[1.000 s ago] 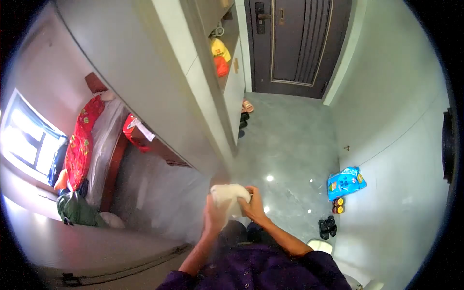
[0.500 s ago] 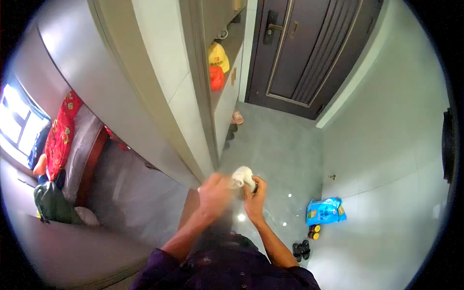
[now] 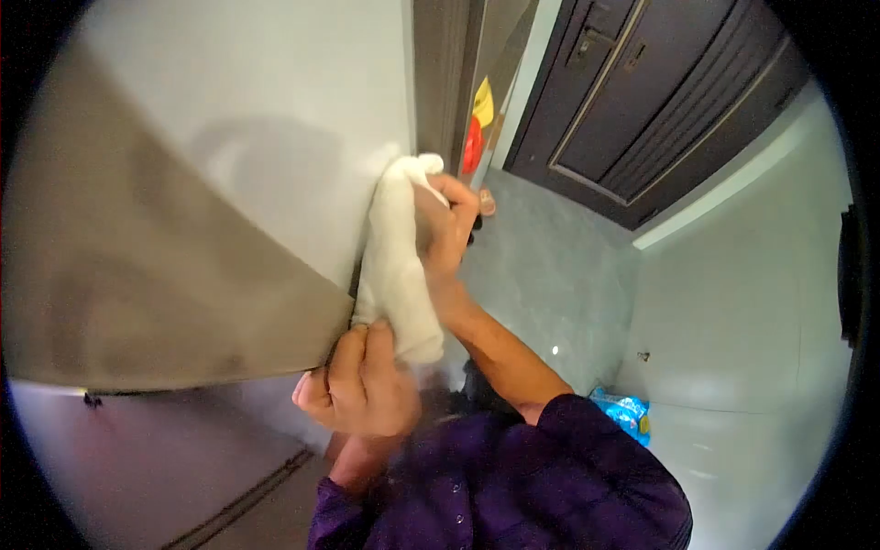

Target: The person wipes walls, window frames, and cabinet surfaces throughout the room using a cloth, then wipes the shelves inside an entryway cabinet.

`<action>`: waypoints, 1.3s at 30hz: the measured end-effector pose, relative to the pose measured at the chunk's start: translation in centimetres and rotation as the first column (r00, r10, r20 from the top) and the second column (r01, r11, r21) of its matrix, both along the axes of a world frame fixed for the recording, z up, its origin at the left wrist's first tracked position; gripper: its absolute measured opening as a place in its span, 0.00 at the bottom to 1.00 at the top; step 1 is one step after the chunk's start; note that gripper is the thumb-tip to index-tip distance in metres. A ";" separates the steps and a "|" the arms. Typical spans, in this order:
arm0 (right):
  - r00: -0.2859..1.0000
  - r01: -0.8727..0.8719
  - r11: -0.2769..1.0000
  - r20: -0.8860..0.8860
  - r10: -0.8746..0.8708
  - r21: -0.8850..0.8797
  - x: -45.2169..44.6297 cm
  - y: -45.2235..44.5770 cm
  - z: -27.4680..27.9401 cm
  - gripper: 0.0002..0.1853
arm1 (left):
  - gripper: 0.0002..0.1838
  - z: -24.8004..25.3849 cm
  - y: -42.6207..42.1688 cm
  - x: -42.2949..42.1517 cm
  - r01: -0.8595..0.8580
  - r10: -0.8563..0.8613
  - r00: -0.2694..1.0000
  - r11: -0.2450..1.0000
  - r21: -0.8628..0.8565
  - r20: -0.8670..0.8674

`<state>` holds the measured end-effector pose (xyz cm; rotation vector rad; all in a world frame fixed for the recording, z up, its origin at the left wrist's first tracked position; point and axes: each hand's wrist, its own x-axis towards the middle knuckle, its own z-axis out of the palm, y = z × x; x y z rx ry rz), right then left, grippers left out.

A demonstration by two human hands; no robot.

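A long, folded white cloth (image 3: pixel 390 257) stands in the middle of the head view, close against the corner of the white wall and its brown trim. My right hand (image 3: pixel 445 225) grips the upper part of the cloth, its fingers curled around the edge. At the lower end my left hand (image 3: pixel 367 385) has its fingers bent and pressed to the cloth, slightly blurred by motion. Part of the right palm is hidden behind the cloth.
The white wall (image 3: pixel 275 101) and wide brown trim (image 3: pixel 183 284) stand close on the left. Beyond are a dark door (image 3: pixel 632 110), a yellow cap (image 3: pixel 483 103), a red item (image 3: pixel 472 147) and a pink slipper (image 3: pixel 487 202). A blue bag (image 3: pixel 623 414) lies by the right wall.
My hands and the white cloth have come up and left to the wall corner, much closer to the camera. The bunched cloth now hangs longer. The view has swung toward the wall.
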<state>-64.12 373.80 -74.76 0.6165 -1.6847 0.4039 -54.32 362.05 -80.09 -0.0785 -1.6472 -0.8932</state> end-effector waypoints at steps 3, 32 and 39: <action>0.993 -0.096 0.989 0.057 0.103 -0.112 4.1 12.5 7.7 0.23 | 0.10 9.9 13.4 5.5 0.231 -0.230 0.969 0.973 0.005 0.093; 0.450 0.623 0.581 0.847 0.282 -0.524 -26.5 43.0 45.7 0.23 | 0.14 67.5 44.3 -34.9 0.495 -0.176 0.528 0.859 -0.133 0.831; 0.719 0.471 0.415 0.611 0.330 -0.778 -27.0 54.5 67.7 0.21 | 0.14 81.2 53.3 -37.8 0.665 -0.581 0.530 0.737 0.123 0.618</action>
